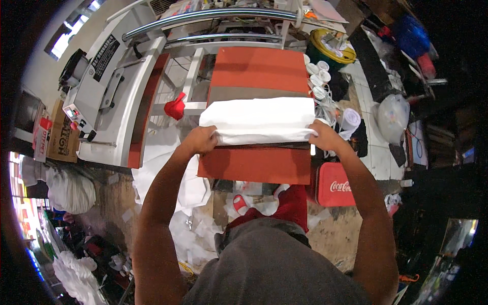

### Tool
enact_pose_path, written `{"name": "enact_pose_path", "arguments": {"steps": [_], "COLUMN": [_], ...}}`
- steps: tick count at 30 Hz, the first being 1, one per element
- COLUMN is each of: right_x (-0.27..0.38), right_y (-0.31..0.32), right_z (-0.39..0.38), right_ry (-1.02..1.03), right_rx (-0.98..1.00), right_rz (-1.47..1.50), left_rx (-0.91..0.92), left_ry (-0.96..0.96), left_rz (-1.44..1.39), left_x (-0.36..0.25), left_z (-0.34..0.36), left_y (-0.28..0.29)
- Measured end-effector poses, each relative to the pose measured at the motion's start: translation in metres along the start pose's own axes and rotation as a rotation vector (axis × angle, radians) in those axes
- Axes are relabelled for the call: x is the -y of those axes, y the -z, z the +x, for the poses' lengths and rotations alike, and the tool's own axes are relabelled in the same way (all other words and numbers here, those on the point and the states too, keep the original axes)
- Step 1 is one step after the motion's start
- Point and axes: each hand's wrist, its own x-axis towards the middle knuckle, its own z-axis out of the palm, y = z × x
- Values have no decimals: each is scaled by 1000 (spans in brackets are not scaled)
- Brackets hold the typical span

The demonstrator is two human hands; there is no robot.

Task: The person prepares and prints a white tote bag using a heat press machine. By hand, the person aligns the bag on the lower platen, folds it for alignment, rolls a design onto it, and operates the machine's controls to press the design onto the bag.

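Cloth (256, 112): white, lying across the middle of the frame on an orange bed (256, 163), with a dark brownish strip (244, 93) showing just beyond its far edge.
Near edge: gathered into a narrow band between both hands; cannot tell whether folded over or rolled.
Left hand (205, 140): closed around the near left corner of the cloth, gripping it.
Right hand (324, 136): closed around the near right corner, roughly level with the left.
Done, judging by the lie: cloth placed across the bed, far part spread fairly smooth, both near corners taken up.
Remaining, as a judgement: near band not yet let go or laid flat; probably partway through arranging this one piece.
White sheets (195, 190): loosely heaped left of the bed, below the centre of the frame; cannot tell whether finished or waiting.
Machine (94, 99): pale housing at upper left of the frame, well apart from the cloth; cannot tell whether running.
White rolls (319, 79): clustered at upper right, just beside the bed.
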Motion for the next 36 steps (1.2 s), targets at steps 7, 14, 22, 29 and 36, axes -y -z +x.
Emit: {"name": "enact_pose_path", "arguments": {"steps": [7,14,22,29,36], "right_x": [-45,-48,-51,24,29], "right_y": [4,-3,-14,-8,-15], "right_z": [9,17,21,17,3], "right_ry": [-287,-386,-404,-296,98], "right_rx": [28,-8,-123,-347,-150], "right_rz": [292,446,398,-401,-362], "left_rx": [70,-27,-49,-349,-71], "left_ry": [116,267,489,-166,-197], "left_rz": [-336,-404,-266,448,164], "left_x": [34,54,46,-11,-29], "left_z": [10,11,17,0,-5], "left_y": [0,-13,-16,1,16]}}
